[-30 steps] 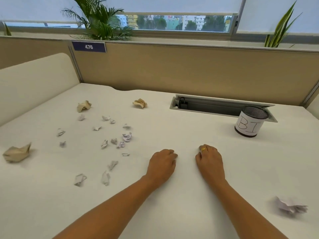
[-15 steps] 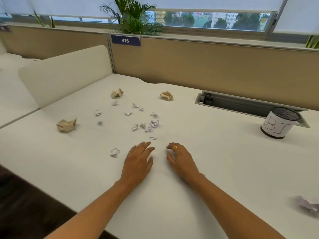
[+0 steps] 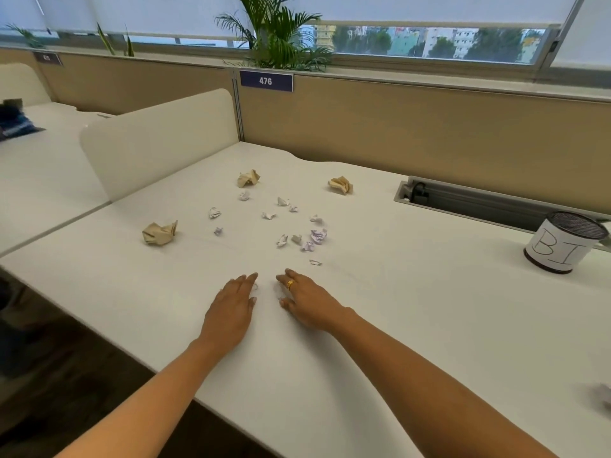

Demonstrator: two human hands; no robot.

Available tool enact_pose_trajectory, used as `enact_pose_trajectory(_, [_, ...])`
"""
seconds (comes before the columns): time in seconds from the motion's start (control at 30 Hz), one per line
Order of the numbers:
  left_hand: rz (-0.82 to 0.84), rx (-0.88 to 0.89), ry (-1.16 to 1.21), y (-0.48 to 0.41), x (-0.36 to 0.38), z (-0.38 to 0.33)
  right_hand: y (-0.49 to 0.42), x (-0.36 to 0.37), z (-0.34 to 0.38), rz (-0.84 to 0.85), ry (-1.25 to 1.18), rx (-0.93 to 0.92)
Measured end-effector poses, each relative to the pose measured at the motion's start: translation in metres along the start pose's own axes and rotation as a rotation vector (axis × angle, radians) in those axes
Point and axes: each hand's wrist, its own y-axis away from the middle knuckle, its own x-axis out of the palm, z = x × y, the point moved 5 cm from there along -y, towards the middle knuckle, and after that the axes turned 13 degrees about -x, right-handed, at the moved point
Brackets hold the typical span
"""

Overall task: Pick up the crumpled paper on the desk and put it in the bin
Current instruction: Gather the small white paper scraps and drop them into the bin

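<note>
Several small white and purple paper scraps [image 3: 318, 235] lie scattered mid-desk. Three bigger brown crumpled papers sit around them: one at the left [image 3: 159, 232], one further back [image 3: 248, 178], one at the back right [image 3: 341, 185]. The bin [image 3: 562, 243], a small mesh cup with a white label, stands at the far right. My left hand [image 3: 231, 309] and my right hand [image 3: 307, 302] rest palm down side by side just short of the scraps, fingers extended. A tiny scrap [image 3: 255, 286] peeks out at my left fingertips. Neither hand holds anything.
A white desk [image 3: 413, 325] with a rounded divider [image 3: 158, 140] on the left and a tan partition [image 3: 429, 133] behind. An open cable tray [image 3: 463, 203] sits behind the bin. Another crumpled paper [image 3: 604, 395] lies at the right edge. The desk's front edge drops to dark floor at lower left.
Both hands slid left and forward toward the scraps, and the view swung left. My left fingers, curled a second ago, now lie stretched out flat.
</note>
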Motion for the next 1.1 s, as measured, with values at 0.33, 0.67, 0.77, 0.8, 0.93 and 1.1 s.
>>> enact_pose_trajectory(0.33, [-0.070,0.080,-0.147,-0.010,-0.006,-0.016,0.014,0.002,0.004,-0.146,0.064,-0.066])
enact_pose_trajectory(0.67, [-0.053,0.089,0.144,-0.015,-0.005,-0.050,0.031,-0.011,-0.018,-0.212,0.130,0.007])
enact_pose_trajectory(0.77, [-0.040,0.028,0.268,-0.015,-0.005,-0.058,0.041,-0.021,-0.031,-0.246,0.088,0.059])
enact_pose_trajectory(0.8, [-0.029,0.022,0.292,-0.015,-0.004,-0.061,0.044,-0.024,-0.035,-0.259,0.081,0.074])
enact_pose_trajectory(0.93, [0.015,0.037,0.314,-0.017,0.004,-0.076,0.055,-0.038,-0.049,-0.306,0.088,0.109])
enact_pose_trajectory(1.1, [0.027,0.020,0.342,-0.020,0.010,-0.084,0.055,-0.045,-0.052,-0.269,0.056,0.064])
